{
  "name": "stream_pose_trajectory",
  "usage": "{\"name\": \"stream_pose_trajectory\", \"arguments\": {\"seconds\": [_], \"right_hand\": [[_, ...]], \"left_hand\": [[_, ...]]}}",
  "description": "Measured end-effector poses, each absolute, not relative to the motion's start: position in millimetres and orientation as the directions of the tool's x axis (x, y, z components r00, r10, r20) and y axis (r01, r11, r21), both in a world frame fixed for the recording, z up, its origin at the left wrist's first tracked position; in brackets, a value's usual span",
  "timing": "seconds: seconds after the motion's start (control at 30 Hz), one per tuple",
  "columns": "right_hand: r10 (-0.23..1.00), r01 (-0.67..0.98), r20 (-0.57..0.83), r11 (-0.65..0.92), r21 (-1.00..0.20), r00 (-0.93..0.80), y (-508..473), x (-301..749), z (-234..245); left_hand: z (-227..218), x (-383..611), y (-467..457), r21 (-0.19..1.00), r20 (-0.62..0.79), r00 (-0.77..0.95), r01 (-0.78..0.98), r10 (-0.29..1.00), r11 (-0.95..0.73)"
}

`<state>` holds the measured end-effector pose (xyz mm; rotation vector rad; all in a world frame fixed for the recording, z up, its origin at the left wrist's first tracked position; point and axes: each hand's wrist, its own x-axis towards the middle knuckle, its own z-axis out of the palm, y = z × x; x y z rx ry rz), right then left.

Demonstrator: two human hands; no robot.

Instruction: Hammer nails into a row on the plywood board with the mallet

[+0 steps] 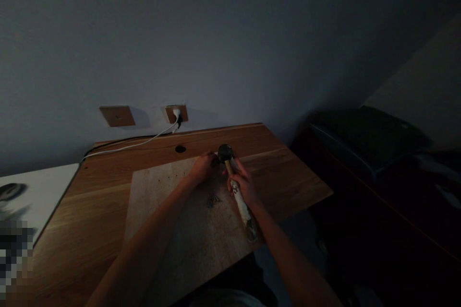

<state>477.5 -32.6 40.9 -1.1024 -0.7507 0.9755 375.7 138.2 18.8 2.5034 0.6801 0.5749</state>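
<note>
My right hand (pixel 244 183) is closed around the pale wooden handle of a hammer (pixel 238 196), high up near its dark head (pixel 225 152). The handle's end reaches back toward me. My left hand (pixel 203 166) rests with fingers pinched together just left of the hammer head, on a light wooden board (pixel 173 230). What the fingers pinch is too small to make out. A small heap of dark nails (pixel 213 199) lies on the board between my forearms. Several tiny dark dots mark the board to the left of my left hand.
The board lies on a brown wooden desk (pixel 288 177) against a grey wall. A white cable (pixel 137 144) runs to a wall socket (pixel 176 113); a round hole (pixel 180 149) is in the desk. A white surface (pixel 39 187) adjoins at left; dark furniture (pixel 367 139) stands at right.
</note>
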Motion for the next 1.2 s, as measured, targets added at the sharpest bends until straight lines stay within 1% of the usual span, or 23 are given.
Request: {"name": "stream_pose_trajectory", "arguments": {"seconds": [0.37,0.47,0.6,0.7,0.8,1.2], "right_hand": [[0.897,-0.257,0.024,0.152,-0.954,0.441,-30.7,477.9,35.1],[0.891,-0.250,0.013,0.141,-0.958,0.454,-30.2,478.0,34.2],[0.877,-0.262,0.028,0.174,-0.949,0.480,-29.6,478.9,33.8],[0.891,-0.267,0.017,0.154,-0.951,0.453,-29.6,478.9,34.5],[0.894,-0.239,0.017,0.138,-0.961,0.448,-30.5,477.4,36.2],[0.892,-0.219,0.029,0.142,-0.965,0.451,-31.5,473.7,36.9]], "left_hand": [[12.6,377.0,141.1,0.528,0.288,0.782,0.351,0.552,-0.773],[13.7,376.4,140.6,0.525,0.276,0.783,0.364,0.558,-0.769],[15.5,375.5,140.3,0.542,0.259,0.791,0.356,0.555,-0.761],[15.8,375.5,140.7,0.539,0.255,0.796,0.354,0.549,-0.764],[14.8,376.4,141.3,0.525,0.262,0.792,0.362,0.551,-0.770],[11.1,377.1,142.8,0.531,0.273,0.786,0.358,0.555,-0.768]]}}
